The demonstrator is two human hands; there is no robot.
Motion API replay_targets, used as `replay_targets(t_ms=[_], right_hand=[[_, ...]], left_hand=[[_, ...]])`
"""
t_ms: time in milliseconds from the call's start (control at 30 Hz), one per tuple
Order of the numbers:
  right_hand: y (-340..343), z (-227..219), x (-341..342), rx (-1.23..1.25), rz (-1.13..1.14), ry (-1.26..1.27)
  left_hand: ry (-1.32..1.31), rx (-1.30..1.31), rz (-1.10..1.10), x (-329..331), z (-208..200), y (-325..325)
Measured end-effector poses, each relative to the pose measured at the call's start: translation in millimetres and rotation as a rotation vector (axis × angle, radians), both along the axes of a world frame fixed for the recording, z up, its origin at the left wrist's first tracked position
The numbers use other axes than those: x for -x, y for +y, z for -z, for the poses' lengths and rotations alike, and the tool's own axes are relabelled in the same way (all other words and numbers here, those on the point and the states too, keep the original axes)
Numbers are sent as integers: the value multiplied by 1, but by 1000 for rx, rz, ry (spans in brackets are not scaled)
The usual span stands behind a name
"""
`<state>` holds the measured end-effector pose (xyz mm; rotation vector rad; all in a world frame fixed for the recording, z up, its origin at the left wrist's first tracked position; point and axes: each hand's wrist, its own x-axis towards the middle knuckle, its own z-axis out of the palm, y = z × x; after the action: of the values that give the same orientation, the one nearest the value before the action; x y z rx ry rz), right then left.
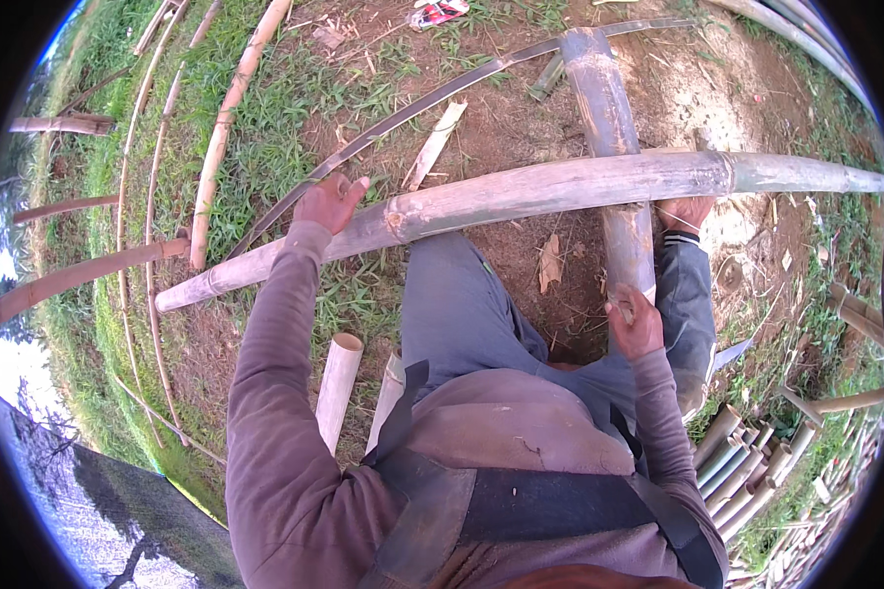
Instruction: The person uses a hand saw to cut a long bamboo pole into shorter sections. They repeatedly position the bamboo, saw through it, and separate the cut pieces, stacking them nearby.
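A long pale bamboo pole [550, 184] slants across in front of me, lying over a thicker grey bamboo piece [602, 93]. My left hand [330, 202] is closed at the pole's far edge, thumb sticking out. A thin dark bamboo strip [432, 96] curves just past its fingers; whether they grip strip or pole is hidden. My right hand [635, 322] is closed in a pinch against the near part of the grey bamboo, a tiny pale tip showing beside the fingers. I cannot tell what it holds.
Beside the right hand a dark-clothed limb [685, 294] ends in bare skin under the pole; hand or foot is unclear. A pale pointed blade [733, 353] lies near it. Cut bamboo lengths [742, 471] are piled at lower right. Bamboo poles [228, 128] lie on grass at left.
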<state>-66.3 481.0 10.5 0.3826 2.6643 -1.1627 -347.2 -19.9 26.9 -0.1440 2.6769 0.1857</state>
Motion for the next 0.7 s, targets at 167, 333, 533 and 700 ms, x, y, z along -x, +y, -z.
replay_targets(t_ms=[167, 333, 533, 700], right_hand=[[6, 5, -18, -19, -85, -118], [-5, -18, -9, 60, -28, -149], [8, -19, 16, -21, -120, 28], [2, -55, 93, -130, -263, 242]], left_hand=[[244, 116, 26, 75, 100, 28], [6, 338, 81, 114, 127, 39], [264, 115, 18, 129, 106, 1], [467, 34, 100, 147, 67, -48]])
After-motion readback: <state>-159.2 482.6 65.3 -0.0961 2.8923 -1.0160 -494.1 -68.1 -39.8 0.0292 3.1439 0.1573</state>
